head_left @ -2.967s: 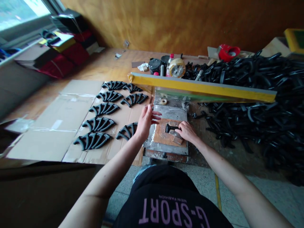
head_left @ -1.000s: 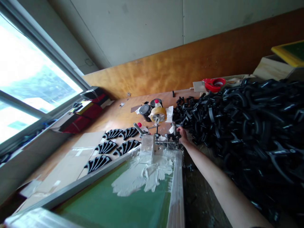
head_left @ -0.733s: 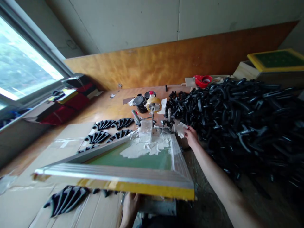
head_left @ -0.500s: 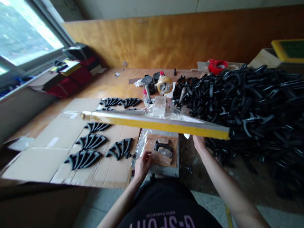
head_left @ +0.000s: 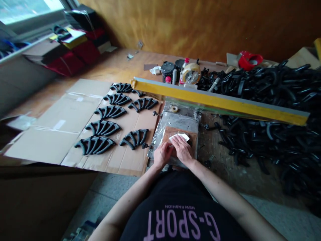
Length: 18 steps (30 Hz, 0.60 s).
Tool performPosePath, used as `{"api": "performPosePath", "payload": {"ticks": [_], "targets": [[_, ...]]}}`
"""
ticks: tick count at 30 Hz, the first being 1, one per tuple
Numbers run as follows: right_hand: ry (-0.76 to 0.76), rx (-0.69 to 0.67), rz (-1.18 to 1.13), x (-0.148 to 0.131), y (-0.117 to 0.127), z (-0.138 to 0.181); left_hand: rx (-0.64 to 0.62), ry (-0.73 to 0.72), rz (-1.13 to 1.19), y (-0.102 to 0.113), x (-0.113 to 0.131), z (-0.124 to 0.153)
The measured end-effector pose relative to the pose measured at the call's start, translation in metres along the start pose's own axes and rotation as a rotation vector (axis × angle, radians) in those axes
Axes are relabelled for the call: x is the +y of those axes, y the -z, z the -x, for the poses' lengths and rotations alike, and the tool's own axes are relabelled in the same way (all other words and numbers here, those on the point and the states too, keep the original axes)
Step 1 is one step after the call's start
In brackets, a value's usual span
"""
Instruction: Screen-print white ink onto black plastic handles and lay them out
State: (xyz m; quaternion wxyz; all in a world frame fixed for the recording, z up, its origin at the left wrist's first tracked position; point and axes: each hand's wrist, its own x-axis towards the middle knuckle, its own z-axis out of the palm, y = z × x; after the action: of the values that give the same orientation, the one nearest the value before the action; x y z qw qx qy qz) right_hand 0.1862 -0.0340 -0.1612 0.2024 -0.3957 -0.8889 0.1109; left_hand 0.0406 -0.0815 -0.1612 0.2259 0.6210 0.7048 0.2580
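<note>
Lying flat over the brown board [head_left: 172, 130], the right hand [head_left: 184, 152] covers white paper [head_left: 186, 137] jutting ahead, the curled left hand [head_left: 162, 154] beside it, its hold unclear.

Small white sheet [head_left: 185, 136], apparently paper, under the right hand [head_left: 183, 150], by a mostly hidden dark piece [head_left: 190, 141].

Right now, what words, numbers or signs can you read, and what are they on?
"G-SPORT", in big purple letters on the black shirt, upside down in this view.
"NEW FASHION", in smaller letters on the same shirt, also upside down.
Any writing on the bottle with the red cap is too small and blurred to read.
I can read no numbers.
</note>
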Motion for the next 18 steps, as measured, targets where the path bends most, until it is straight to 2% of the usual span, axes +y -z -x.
{"api": "performPosePath", "payload": {"ticks": [4,12,16,18], "targets": [[0.058,-0.032,-0.007,-0.006,0.005,0.01,0.017,-0.023,0.094,0.002,-0.008,0.002],[0.011,-0.068,-0.052,-0.007,0.01,-0.003,0.033,0.01,0.337,0.01,-0.012,0.006],[0.004,-0.118,-0.214,-0.017,0.031,0.008,0.075,0.09,0.462,0.012,-0.01,0.005],[-0.115,-0.131,-0.353,-0.011,0.046,0.012,0.069,0.102,0.457,0.013,-0.01,0.005]]}}
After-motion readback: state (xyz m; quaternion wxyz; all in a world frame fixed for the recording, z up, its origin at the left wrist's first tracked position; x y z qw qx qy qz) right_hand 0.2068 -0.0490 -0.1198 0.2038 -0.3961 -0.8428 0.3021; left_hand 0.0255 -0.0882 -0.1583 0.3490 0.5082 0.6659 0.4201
